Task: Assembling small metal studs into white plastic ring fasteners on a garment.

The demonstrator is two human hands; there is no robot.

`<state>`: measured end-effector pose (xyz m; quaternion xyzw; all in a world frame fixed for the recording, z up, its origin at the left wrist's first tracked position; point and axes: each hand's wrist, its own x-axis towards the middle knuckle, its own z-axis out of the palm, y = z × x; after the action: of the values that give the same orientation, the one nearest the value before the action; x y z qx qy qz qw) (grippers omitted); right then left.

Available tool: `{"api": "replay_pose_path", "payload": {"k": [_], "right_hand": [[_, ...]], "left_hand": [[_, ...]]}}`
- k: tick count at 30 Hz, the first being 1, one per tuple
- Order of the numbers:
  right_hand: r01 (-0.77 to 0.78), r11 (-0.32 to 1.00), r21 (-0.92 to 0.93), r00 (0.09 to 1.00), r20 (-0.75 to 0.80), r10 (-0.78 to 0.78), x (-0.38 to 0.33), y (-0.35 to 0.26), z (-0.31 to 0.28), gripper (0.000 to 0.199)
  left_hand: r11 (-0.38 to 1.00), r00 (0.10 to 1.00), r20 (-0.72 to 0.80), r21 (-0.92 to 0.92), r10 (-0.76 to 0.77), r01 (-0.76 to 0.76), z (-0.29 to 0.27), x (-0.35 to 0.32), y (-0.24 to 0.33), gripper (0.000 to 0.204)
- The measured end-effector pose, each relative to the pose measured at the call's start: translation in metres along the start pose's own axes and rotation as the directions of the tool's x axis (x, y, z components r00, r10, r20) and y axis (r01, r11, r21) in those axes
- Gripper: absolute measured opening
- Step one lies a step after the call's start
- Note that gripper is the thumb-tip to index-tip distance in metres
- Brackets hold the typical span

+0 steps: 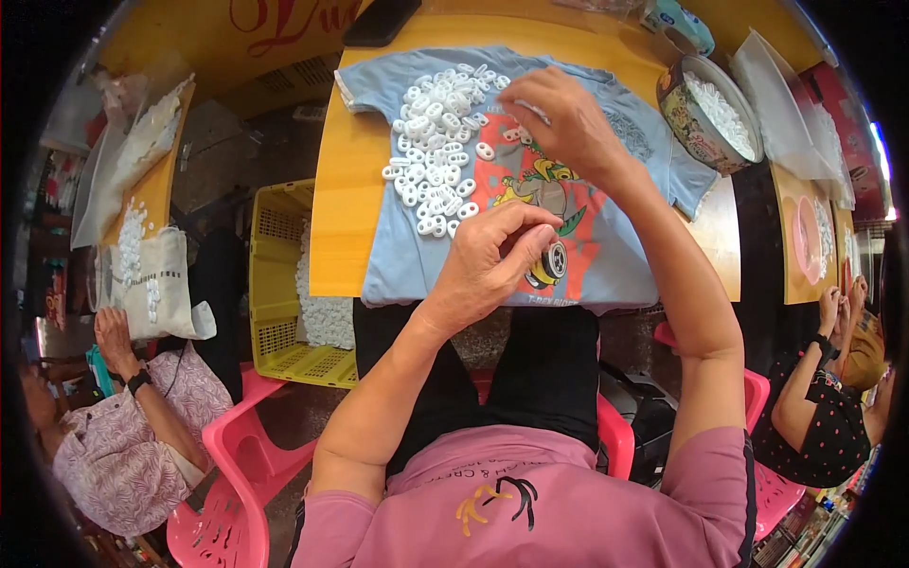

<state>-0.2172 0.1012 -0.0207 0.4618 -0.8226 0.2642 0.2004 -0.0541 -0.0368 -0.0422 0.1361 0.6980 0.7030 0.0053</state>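
Observation:
Small white oval plastic pieces with two holes (433, 133) lie heaped on a grey-blue T-shirt (407, 270) with a printed picture, spread over the yellow table. My left hand (488, 256) is above the lower middle of the shirt, thumb and forefinger pressed together; whatever is between them is hidden. Farther away, my right hand (563, 118) hovers at the right side of the heap, its fingers bent and a gap showing between thumb and fingers. A few loose white pieces (516, 135) lie just below its fingertips.
A patterned round tin (701, 142) of white pieces stands at the back right, beside a clear plastic bin (776, 104). A yellow crate (284, 331) holds more on the left. A phone (381, 21) lies at the far edge. People sit at tables on both sides.

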Motion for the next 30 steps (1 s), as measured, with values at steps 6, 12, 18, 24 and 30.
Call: {"api": "replay_pose_path", "payload": {"k": [6,12,18,24,30], "right_hand": [[-0.144,0.989,-0.018,0.989,-0.033,0.144,0.037,0.035,0.013,0.016],[-0.060,0.997,-0.040,0.988,0.137,0.065,0.049,0.031,0.011,0.025],[-0.002,0.992,-0.129,0.998,0.068,0.011,0.031,0.033,0.017,0.031],[-0.054,0.981,-0.186,0.995,0.068,0.068,0.028,0.027,0.024,0.031],[-0.081,0.994,-0.079,0.988,0.123,0.090,0.027,0.032,0.020,0.017]], "left_hand": [[0.993,0.997,0.001,-0.087,-0.076,0.076,0.002,0.000,0.000,0.016],[0.999,0.999,-0.003,-0.030,-0.044,0.044,-0.001,0.000,0.002,0.017],[0.998,0.994,-0.084,-0.011,0.068,-0.070,0.004,0.003,0.002,0.011],[0.999,0.996,-0.075,0.008,0.048,-0.048,0.003,0.003,0.003,0.010],[0.997,0.993,-0.087,0.023,0.080,-0.079,0.003,0.003,0.000,0.010]]}}
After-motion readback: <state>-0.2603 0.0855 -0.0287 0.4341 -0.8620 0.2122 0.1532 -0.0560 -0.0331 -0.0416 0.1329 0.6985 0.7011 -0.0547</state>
